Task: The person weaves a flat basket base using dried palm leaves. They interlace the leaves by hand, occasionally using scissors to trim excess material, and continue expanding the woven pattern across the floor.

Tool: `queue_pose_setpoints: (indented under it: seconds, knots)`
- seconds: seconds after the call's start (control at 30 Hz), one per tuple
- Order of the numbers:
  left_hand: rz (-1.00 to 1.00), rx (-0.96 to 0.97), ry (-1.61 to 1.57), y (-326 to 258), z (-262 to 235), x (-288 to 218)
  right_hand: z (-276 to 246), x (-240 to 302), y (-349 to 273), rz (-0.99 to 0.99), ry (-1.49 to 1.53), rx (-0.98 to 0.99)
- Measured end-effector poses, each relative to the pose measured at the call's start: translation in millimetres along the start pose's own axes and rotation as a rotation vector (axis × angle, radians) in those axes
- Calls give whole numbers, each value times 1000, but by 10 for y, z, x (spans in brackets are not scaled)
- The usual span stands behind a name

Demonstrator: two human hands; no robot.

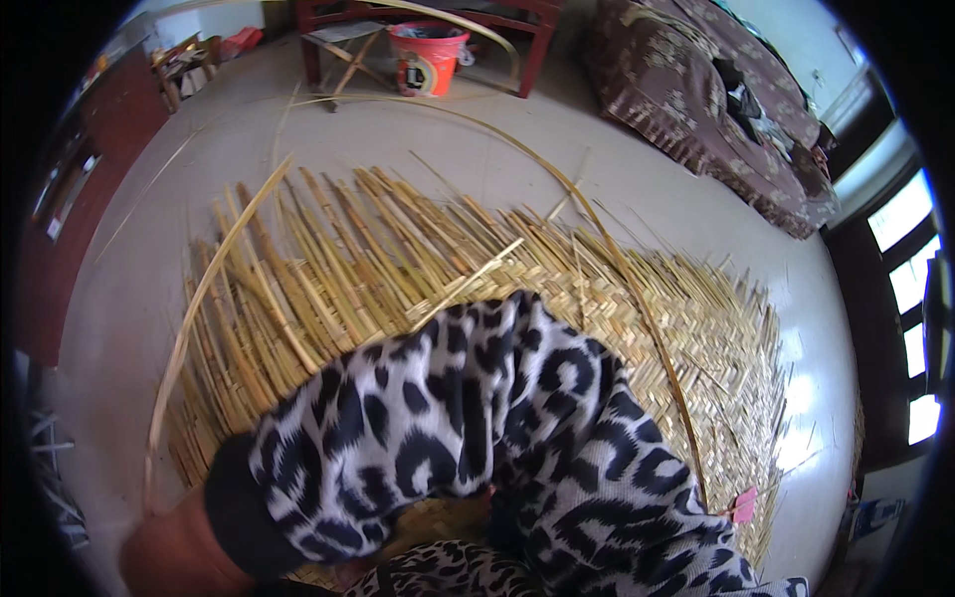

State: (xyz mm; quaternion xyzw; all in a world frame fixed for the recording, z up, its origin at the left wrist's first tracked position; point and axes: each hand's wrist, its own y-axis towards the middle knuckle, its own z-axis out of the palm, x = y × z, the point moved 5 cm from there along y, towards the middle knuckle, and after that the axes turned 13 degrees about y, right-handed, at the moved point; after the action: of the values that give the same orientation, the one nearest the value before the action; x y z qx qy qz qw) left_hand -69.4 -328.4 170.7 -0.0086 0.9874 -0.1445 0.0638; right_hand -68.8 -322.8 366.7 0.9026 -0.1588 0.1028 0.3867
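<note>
My right arm, in a black-and-white leopard-print sleeve, bends across the view from the lower right. Its hand [184, 552] is at the lower left, blurred and cut by the picture's rim, with the fingers hidden. A long pale strip, apparently bamboo [214, 269], curves down to that hand's edge; whether it is gripped cannot be made out. Under the arm lies a partly woven mat [696, 328]. Its right side is a tight diagonal weave, while loose parallel strips [298, 269] fan out at the left and far side. My left hand is not visible.
Another long strip [557, 174] arches over the mat from the far floor. A pink tag [743, 504] lies at the mat's right. Further back are a red bucket [428, 58], a dark red table [537, 50] and a cloth-covered sofa [676, 90]. A red cabinet [99, 189] stands left.
</note>
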Motion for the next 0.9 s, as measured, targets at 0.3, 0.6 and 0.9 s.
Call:
queue_pose_setpoints:
  seconds: [0.3,0.6,0.9]
  knots:
    - [90,-81,-226,-430,375,-97,482,-58,-458,-145,-127,99]
    - [-153,-853,154,-884,-533,-166,749,-660,-1416,491,-128,520]
    - [-646,-236,-209,-868,516,746,530,-767,-1612,358,-361,260]
